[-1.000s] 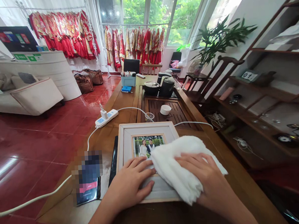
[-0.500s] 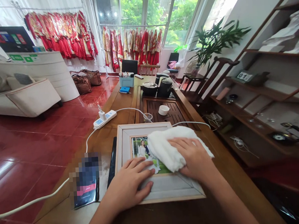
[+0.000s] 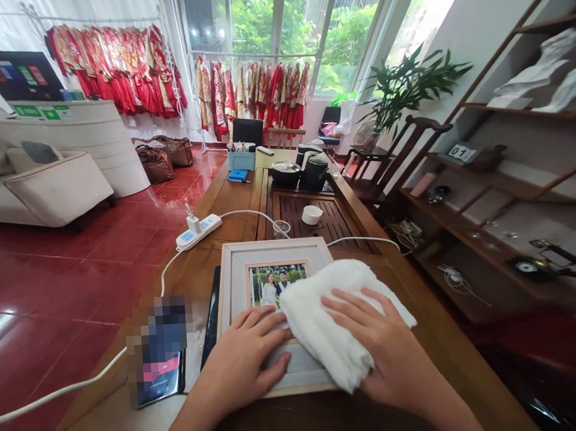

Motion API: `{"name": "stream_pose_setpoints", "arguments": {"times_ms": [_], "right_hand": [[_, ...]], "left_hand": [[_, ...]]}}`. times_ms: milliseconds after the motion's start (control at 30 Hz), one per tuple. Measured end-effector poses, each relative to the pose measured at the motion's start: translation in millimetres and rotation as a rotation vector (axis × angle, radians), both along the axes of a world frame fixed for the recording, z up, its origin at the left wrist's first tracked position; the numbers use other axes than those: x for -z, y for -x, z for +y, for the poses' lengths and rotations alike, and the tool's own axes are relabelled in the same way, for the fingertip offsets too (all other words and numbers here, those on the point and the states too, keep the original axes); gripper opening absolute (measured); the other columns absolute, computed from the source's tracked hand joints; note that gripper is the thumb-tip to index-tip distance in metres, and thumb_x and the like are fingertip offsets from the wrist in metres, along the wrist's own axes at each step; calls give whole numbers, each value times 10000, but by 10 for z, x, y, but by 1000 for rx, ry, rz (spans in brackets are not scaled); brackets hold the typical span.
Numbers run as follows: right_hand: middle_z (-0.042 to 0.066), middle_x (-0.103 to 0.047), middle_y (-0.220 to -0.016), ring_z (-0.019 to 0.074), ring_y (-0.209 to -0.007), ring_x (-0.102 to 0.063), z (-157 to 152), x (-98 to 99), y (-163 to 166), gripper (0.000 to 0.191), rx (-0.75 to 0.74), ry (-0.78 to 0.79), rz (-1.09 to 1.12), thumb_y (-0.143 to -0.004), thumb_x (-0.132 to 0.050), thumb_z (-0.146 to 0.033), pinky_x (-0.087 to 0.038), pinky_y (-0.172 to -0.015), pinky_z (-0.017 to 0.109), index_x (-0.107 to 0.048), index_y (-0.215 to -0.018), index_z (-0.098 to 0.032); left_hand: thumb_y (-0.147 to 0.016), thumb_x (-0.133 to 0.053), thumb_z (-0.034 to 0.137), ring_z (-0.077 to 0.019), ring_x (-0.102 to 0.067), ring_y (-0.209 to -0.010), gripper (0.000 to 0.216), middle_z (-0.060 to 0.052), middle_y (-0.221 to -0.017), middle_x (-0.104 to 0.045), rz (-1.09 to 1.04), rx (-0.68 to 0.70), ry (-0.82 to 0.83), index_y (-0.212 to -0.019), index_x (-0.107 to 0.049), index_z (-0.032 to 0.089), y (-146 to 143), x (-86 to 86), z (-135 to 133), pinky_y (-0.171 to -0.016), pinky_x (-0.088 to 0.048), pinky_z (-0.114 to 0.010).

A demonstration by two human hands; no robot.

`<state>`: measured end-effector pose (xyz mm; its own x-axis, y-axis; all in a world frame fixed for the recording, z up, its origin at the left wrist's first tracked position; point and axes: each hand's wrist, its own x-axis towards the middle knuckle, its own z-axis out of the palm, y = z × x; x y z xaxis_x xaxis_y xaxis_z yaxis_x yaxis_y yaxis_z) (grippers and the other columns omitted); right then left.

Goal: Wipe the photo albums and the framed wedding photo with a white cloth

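A picture frame (image 3: 235, 271) with a pale, wide border lies flat on the wooden table, holding a photo (image 3: 272, 278) of two people outdoors. My left hand (image 3: 250, 354) rests with spread fingers on the frame's lower left side, over part of the photo. Bunched across the right side of the frame is a white cloth (image 3: 318, 311). My right hand (image 3: 373, 330) presses down on this cloth and holds it, fingers along its top and the thumb at its near edge. The cloth hides the frame's right part and lower right corner.
A phone (image 3: 160, 353) lies left of the frame, near a white power strip (image 3: 198, 232) with a cable. Beyond the frame are a slatted tea tray (image 3: 327, 223), a white cup (image 3: 312, 214) and a black kettle (image 3: 313, 171). Shelves (image 3: 491, 183) stand to the right.
My right hand and the cloth have moved down toward the frame's near edge, uncovering more of the photo's top. My left hand stays on the frame. The view has shifted slightly.
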<state>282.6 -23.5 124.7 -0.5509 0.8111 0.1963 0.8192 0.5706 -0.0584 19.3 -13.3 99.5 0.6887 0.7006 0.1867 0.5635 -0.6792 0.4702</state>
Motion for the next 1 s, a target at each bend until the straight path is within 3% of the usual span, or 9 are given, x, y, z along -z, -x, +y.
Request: {"name": "stream_pose_setpoints", "arguments": {"times_ms": [133,267,467,633,733,867,1000], "right_hand": [[90,-563,-1348,325,-1256,-486,-368,-2,-58,643,-29,21,-50,-657,-518,-226,-180,-1054,517,-507,-1300,-217],[90,-555,-1357,330,-1242,-498,-428,68,-101,640,-14,-10,-54,-662,-526,-244,-197,-1036,516,-507,-1300,-205],[74,-549,-1366,302,-1254,-479,8,89,-35,564,90,-70,14,-660,-536,-222,-214,-1035,491,-574,-1223,-200],[121,-535,-1372,317,-1259,-459,488,82,39,578,156,-121,25,-714,-549,-277,-236,-1021,493,-540,-1281,-166],[125,-534,-1373,320,-1261,-454,613,85,62,582,177,-137,39,-714,-547,-273,-230,-1022,504,-535,-1286,-165],[109,-564,-1345,313,-1257,-466,504,84,40,544,110,-102,73,-724,-541,-266,-198,-1043,514,-553,-1262,-187],[82,-588,-1320,297,-1237,-496,157,42,25,533,49,-29,79,-673,-533,-238,-186,-1055,499,-586,-1202,-203]], "left_hand": [[-943,-475,325,-218,-397,-1321,273,52,-1372,-524,11,13,12,-1196,-577,307,8,-8,6,-1125,-325,-428],[-943,-479,334,-223,-403,-1317,272,43,-1371,-526,17,49,17,-1192,-583,302,9,-19,27,-1127,-321,-429],[-951,-465,330,-228,-410,-1314,318,39,-1386,-518,11,40,-13,-1255,-557,318,8,-3,15,-1110,-345,-438],[-941,-487,323,-218,-421,-1309,328,41,-1374,-532,2,41,-30,-1262,-558,326,5,-18,-3,-1103,-358,-425],[-938,-490,331,-212,-425,-1306,328,46,-1372,-534,8,25,-43,-1260,-557,333,-5,-19,-12,-1093,-369,-418],[-934,-495,353,-213,-431,-1303,311,46,-1368,-538,17,1,-61,-1234,-575,337,-21,-9,-18,-1072,-387,-408],[-940,-481,353,-216,-430,-1303,301,41,-1364,-540,22,-5,-52,-1225,-577,332,-27,-11,-17,-1075,-374,-407]]}}
